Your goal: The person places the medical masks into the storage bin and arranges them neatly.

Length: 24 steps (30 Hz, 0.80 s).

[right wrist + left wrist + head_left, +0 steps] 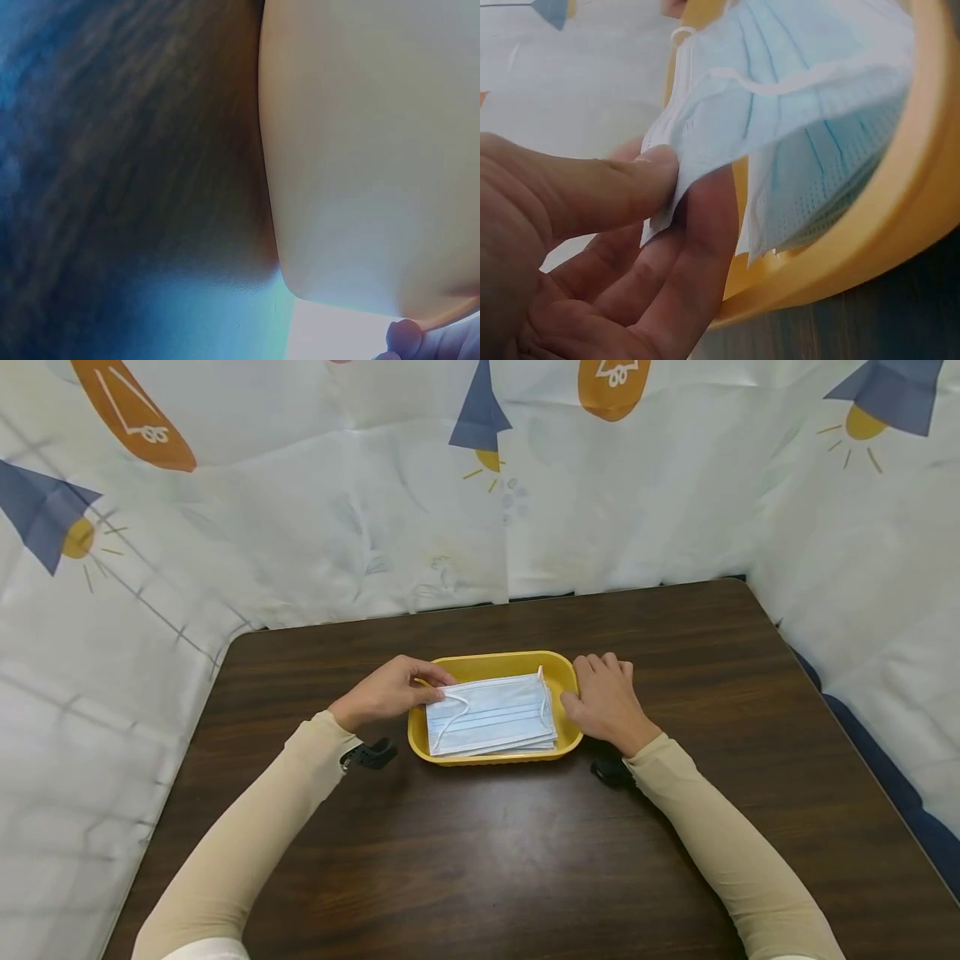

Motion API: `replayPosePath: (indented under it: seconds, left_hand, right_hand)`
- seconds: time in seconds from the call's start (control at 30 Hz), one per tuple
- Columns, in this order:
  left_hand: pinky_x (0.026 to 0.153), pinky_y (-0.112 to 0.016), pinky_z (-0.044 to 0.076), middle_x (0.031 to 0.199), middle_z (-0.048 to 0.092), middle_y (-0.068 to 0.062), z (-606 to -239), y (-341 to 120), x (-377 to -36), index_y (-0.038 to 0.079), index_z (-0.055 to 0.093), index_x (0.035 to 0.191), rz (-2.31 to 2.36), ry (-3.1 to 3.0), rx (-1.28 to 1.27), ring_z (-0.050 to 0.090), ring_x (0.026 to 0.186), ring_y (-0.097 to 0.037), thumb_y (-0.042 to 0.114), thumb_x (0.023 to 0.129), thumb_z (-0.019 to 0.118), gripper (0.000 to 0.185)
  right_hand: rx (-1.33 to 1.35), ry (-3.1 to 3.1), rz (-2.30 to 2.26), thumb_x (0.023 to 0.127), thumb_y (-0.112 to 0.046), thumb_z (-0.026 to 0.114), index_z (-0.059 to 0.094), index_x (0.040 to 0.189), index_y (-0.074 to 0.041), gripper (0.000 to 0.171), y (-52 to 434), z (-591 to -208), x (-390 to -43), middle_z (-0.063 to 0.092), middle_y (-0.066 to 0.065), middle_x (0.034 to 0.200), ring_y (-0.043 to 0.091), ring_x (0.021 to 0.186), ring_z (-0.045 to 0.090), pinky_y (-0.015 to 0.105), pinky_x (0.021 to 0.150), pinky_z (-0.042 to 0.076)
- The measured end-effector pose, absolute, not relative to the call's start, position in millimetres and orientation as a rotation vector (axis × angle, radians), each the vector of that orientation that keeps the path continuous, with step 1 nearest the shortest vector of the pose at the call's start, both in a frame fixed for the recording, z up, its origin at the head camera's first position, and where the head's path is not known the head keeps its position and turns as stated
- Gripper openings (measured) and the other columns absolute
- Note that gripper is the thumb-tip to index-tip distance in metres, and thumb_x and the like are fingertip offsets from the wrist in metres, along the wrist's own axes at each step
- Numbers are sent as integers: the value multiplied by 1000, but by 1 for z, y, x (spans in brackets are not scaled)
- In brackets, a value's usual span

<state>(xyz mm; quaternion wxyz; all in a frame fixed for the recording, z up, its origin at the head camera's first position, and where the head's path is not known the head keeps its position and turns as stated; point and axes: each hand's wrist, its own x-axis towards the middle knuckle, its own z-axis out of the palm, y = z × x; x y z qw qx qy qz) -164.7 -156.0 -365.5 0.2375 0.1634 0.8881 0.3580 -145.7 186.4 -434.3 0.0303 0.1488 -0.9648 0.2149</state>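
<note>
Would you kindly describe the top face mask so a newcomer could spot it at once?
On the dark wooden table sits a yellow tray between both hands. Inside lies a stack of pale blue masks; the top mask alone has its left edge pinched by the left hand.

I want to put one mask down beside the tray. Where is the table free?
Bare table lies between the sleeves, before the yellow tray, and behind it toward the curtain. Crowded: the left hand and right hand flank the masks.

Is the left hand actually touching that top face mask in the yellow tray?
Touching. The left wrist view shows the left hand pinching the edge of the top mask, thumb on top and fingers beneath, lifting it off the stack in the yellow tray.
</note>
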Motion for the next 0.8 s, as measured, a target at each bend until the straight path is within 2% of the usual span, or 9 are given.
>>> replayPosePath:
  seconds: [0.27,0.4,0.53,0.7,0.8]
  left_hand:
    - [101,-45,56,120,75,-9,-364,-146,-166,10,74,125,851,2571,517,68,111,-24,18,98,67,29]
    - [98,-46,56,126,74,-9,-358,-148,-164,11,72,128,848,2609,453,69,113,-27,28,100,65,33]
    - [94,-45,58,124,75,-8,-357,-161,-161,12,71,128,915,2626,359,70,112,-27,35,102,62,35]
    - [89,-43,61,121,75,-13,-361,-190,-153,13,69,128,1003,2672,247,73,109,-33,37,103,60,35]
    - [90,-46,60,122,75,-15,-366,-213,-144,15,67,129,1014,2731,184,73,109,-35,43,104,58,39]
  right_hand:
    - [441,-2977,660,92,-27,48,58,107,-4,30,192,-437,-144,56,11,92,32,91,41,52,91,27]
    - [444,-2978,673,92,-28,48,58,106,-4,29,194,-438,-145,56,10,91,32,90,40,52,91,27]
    - [430,-2992,692,93,-28,48,58,108,-4,30,197,-438,-146,57,11,94,33,91,41,51,89,26]
    - [405,-3033,752,92,-29,49,57,111,-4,33,203,-439,-150,58,12,96,33,92,43,49,87,26]
    - [365,-3060,845,94,-32,50,55,112,-6,32,207,-440,-154,57,11,96,33,93,44,50,87,25]
